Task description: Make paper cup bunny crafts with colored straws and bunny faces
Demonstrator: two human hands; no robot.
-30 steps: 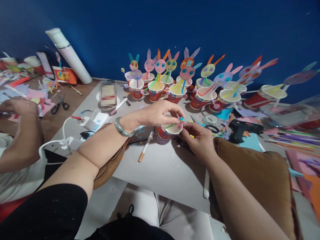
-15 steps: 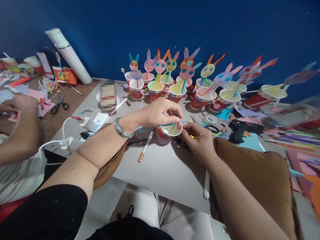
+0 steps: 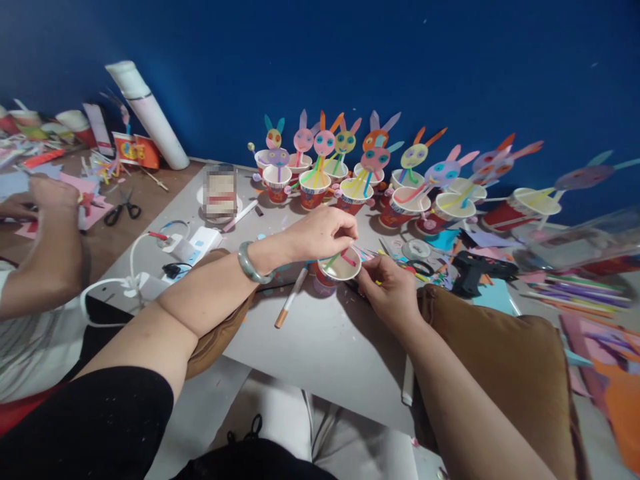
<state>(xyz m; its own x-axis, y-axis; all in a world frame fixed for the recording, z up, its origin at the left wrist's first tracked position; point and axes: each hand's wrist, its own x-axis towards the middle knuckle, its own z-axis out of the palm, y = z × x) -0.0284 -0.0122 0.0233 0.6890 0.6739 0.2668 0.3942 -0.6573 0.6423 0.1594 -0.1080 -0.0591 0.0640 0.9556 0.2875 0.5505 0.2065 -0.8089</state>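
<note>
A red and white paper cup stands on the grey table in front of me, with green and pink strips inside it. My left hand, a jade-coloured bangle at its wrist, is over the cup's far rim. Its thumb and fingertips are pinched together, and whatever is between them is hidden. At the cup's right side is my right hand, its thumb and forefinger closed on the cup's edge. A white marker pen with an orange-brown end lies left of the cup.
Behind stand several cups bearing paper rabbit heads. A black glue gun and brown cushion are to the right. Left are a power strip, scissors and another person's hand. A white bottle leans against the wall.
My left hand has lifted slightly from the strips at the cup's rim, its fingers drawing together. My right hand stays at the cup's side. The whole view has shifted a little.
</note>
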